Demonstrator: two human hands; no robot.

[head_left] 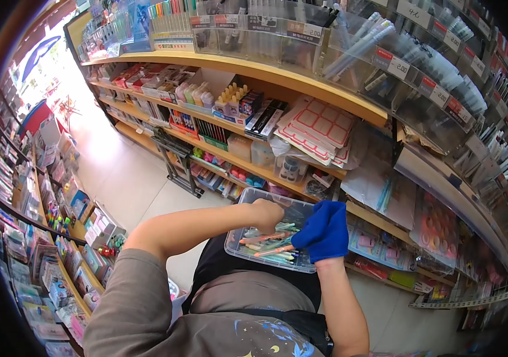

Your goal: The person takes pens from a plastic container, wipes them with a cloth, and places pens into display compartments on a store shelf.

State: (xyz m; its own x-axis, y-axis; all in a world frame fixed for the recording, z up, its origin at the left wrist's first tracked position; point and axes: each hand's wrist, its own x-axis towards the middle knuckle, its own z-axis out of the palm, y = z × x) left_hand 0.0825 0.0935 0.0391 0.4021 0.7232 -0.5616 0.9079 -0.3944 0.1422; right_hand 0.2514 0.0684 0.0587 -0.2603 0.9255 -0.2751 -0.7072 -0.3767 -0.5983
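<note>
A clear plastic box rests at my lap with several pens and markers inside, mostly green, white and orange. My left hand is closed over the box's far left part, and whatever its fingers hold is hidden. Blue cloth covers my right hand at the right side of the box, hiding most of the fingers. From the cloth's left edge an orange pen sticks out over the other pens, apparently gripped through the fabric.
Shelves of stationery stand in front, with pen holders on top and paper sheets below. A black folding stand is on the floor. More shelves of goods line the left side.
</note>
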